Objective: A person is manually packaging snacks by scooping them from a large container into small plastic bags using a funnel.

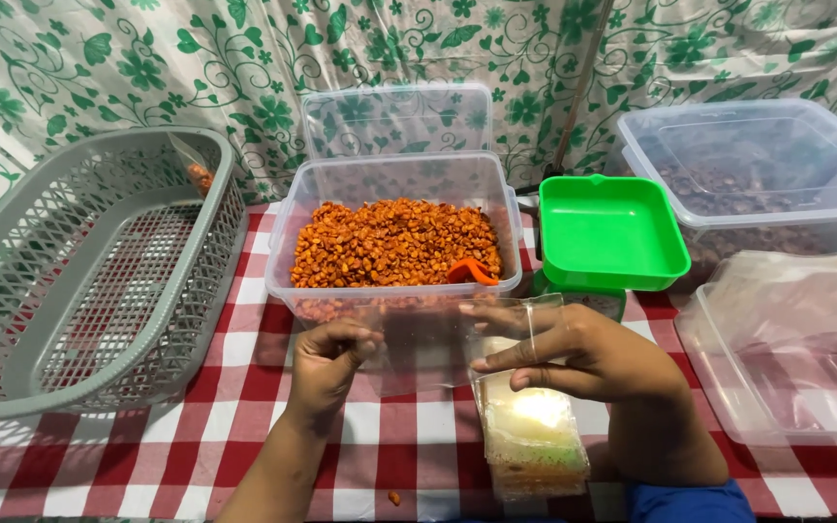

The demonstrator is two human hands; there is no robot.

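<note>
Hands (331, 363) blur clear pouch (428, 344)

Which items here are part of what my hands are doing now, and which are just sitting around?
In use:
left hand and right hand, both gripping a clear plastic bag
stack of clear bags
tub of orange snack pieces with orange scoop

Lying about:
grey basket
green scale tray
lidded tub
clear lid
</note>
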